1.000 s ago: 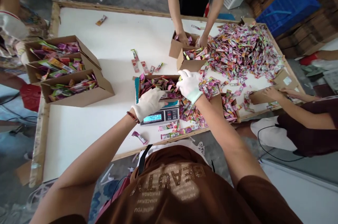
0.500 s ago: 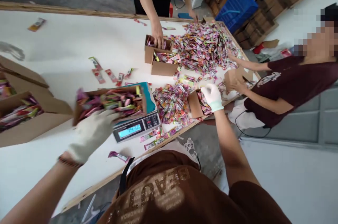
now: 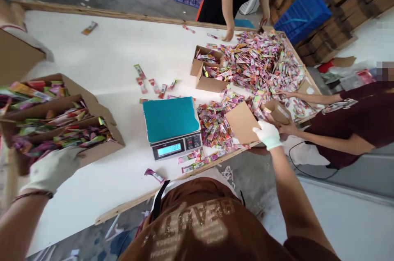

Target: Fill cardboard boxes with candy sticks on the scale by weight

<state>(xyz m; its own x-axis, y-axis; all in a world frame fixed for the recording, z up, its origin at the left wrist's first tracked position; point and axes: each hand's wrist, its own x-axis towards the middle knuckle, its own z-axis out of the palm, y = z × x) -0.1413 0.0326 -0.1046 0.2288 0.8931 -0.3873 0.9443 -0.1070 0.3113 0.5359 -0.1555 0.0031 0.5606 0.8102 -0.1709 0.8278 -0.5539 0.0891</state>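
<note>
Off the scale (image 3: 172,119) and further left has gone the filled box (image 3: 101,146); it now sits against the other filled boxes (image 3: 72,84) at the table's left end, and the scale shows its whole teal top. From my head camera, my left hand (image 3: 53,168) is closed over the box's near wall, though my thumb is hidden. My right hand (image 3: 267,134) has swung out to the right, fingers narrowed on the edge of a tilted tan box (image 3: 242,123) whose inside I cannot see.

As I judge it, the left-end boxes are filled; a broad heap of loose sachets (image 3: 258,60) is left on the table (image 3: 117,60). Those sachets are slim, flat and glossy, in pink, purple and green. Both boxes I touch are matte, straight-sided cardboard. My gloves look soft and white; rough pale wood edges the smooth white tabletop.
</note>
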